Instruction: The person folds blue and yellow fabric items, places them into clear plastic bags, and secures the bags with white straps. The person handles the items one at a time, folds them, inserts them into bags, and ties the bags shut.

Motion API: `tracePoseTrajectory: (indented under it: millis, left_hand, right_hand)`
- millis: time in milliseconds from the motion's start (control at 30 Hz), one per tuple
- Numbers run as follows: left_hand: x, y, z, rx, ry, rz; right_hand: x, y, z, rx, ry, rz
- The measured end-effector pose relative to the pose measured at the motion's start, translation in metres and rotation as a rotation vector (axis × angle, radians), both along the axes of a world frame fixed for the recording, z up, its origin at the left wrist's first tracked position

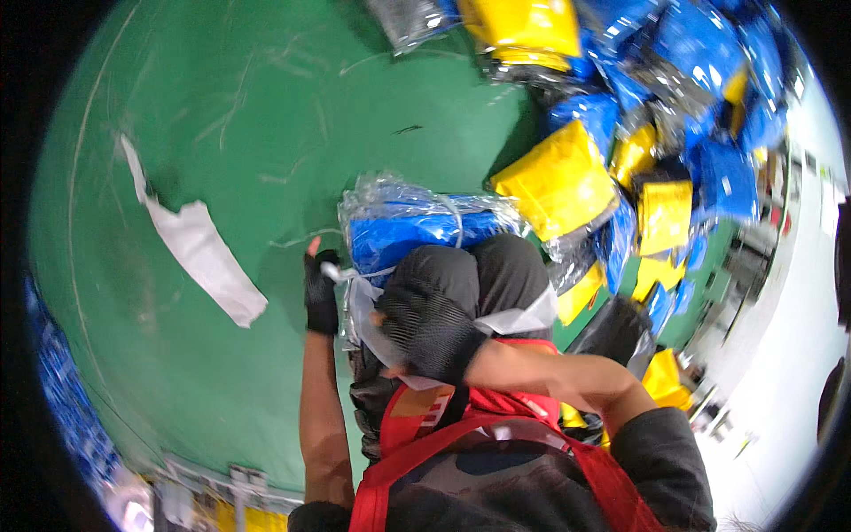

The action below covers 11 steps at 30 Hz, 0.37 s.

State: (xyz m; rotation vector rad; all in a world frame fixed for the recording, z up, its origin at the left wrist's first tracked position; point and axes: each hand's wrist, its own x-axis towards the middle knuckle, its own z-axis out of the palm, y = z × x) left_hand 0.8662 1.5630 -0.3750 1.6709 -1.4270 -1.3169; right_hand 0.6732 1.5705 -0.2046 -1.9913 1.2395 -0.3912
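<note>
My left hand (pixel 321 293), in a black fingerless glove, is beside the left end of a blue bundle (pixel 390 235) in clear plastic, one fingertip stretched up. It is closed on the narrow, twisted end of a white strip (pixel 359 306). The strip runs down past my knees and shows again at their right side. Over my knees, my right hand (pixel 430 332), gloved in black, is smeared by motion and lies across the strip; whether it grips it cannot be made out. The bundle lies on the floor against my knees, with a pale cord (pixel 456 217) round it.
A torn white sheet (pixel 208 257) lies on the green floor (pixel 239 115) to the left. To the right is a heap of blue packages (pixel 696 44) and yellow packages (pixel 558 182) in clear plastic. Blue material (pixel 62 399) borders the floor at the far left.
</note>
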Motion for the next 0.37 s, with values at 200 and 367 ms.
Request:
tracePoseTrajectory:
  millis: [200, 367]
  left_hand:
    - [-0.018, -0.005, 0.172, -0.157, -0.155, -0.852]
    - [-0.024, -0.040, 0.150, -0.211, -0.445, -0.836]
  right_hand:
    - [-0.078, 0.066, 0.021, -0.195, 0.480, -0.253]
    - [-0.127, 0.024, 0.030, 0.161, 0.296, -0.628]
